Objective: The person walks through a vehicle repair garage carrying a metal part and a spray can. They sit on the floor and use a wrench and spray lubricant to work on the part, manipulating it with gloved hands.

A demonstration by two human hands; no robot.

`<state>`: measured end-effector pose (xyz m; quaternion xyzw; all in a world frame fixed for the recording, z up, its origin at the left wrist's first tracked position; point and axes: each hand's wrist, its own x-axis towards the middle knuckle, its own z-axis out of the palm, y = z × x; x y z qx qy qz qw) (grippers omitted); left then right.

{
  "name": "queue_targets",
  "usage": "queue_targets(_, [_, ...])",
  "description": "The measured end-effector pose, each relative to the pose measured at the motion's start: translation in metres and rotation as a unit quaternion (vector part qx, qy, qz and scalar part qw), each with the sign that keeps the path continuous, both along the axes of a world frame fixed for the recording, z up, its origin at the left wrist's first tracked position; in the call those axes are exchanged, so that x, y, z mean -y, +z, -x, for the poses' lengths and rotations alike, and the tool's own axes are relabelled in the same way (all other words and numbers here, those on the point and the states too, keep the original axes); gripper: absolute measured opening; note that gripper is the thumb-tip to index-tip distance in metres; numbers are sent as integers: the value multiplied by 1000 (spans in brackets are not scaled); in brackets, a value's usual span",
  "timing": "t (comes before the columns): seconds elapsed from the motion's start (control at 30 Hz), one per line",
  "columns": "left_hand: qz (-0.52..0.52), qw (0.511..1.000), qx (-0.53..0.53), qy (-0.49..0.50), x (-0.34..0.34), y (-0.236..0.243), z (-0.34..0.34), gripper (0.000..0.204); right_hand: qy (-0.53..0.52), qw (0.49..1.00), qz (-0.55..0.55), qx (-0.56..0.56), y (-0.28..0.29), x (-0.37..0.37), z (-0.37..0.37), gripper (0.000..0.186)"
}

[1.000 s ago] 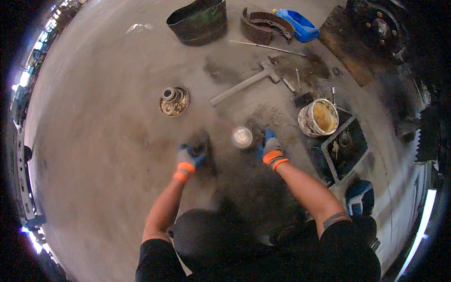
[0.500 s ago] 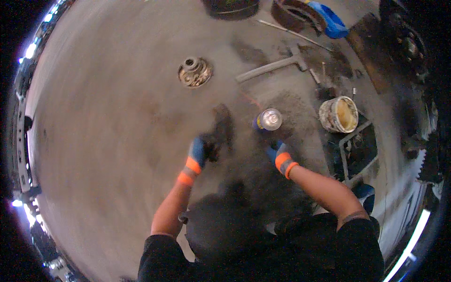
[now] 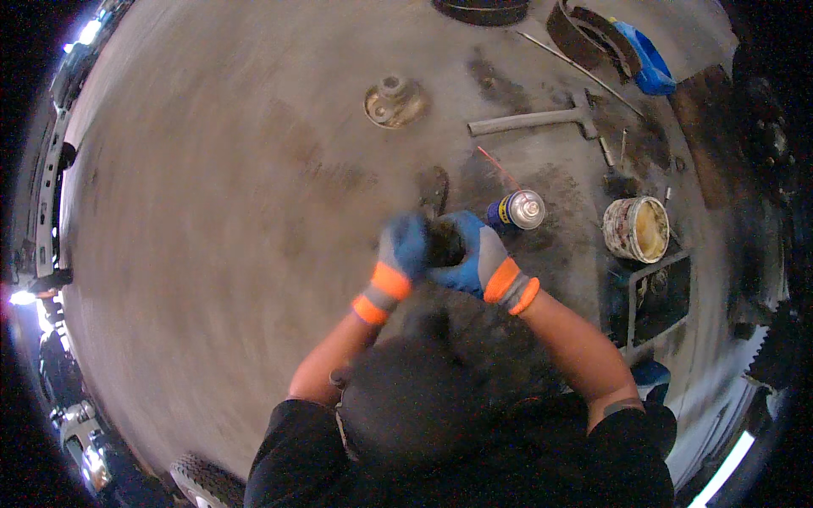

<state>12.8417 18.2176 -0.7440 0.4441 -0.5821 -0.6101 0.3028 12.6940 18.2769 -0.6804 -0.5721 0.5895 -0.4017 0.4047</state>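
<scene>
Both hands wear blue and grey gloves with orange cuffs and meet at the middle of the view. My left hand (image 3: 402, 247) and my right hand (image 3: 470, 258) are closed on a dark object (image 3: 443, 242), whose shape is mostly hidden. Just right of them a blue spray can (image 3: 515, 209) with a silver top lies by a thin red straw (image 3: 498, 168). A dark strip (image 3: 439, 188) is on the floor above my hands. Farther up sit a metal hub part (image 3: 392, 103) and a long-handled hammer (image 3: 517, 123).
A dirty grease tub (image 3: 636, 229) and a metal frame (image 3: 631, 313) are at the right. Up top are a dark container (image 3: 480, 12), a thin rod (image 3: 576, 69), curved brake shoes (image 3: 584, 42) and a blue jug (image 3: 649, 68). A tyre (image 3: 201, 478) shows at lower left.
My hands have come together on the dark object. The spray can now appears tipped over, showing its side. The floor items shift in view as my head moves.
</scene>
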Motion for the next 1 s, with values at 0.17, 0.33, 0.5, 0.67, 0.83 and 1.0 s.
queue_targets(0.17, [-82,996,20,34,0,0,11,19,-41,994,-44,88,-4,-3,-2,50])
queue_targets(0.33, [-49,997,32,41,-4,15,13,23,-73,996,-50,-23,-36,-7,-3,49])
queue_targets(0.5, [-21,997,59,50,-5,2,5,24,-53,997,-58,15,-27,-4,-9,47])
queue_targets(0.67, [74,986,120,88,-5,16,0,20,-41,975,-67,206,-18,-2,-17,49])
queue_targets(0.83, [57,997,56,-14,5,32,-15,17,-86,814,-68,570,-13,-2,-27,54])
queue_targets(1.0, [57,997,18,-58,5,50,-16,15,-59,937,-159,306,7,0,-9,61])
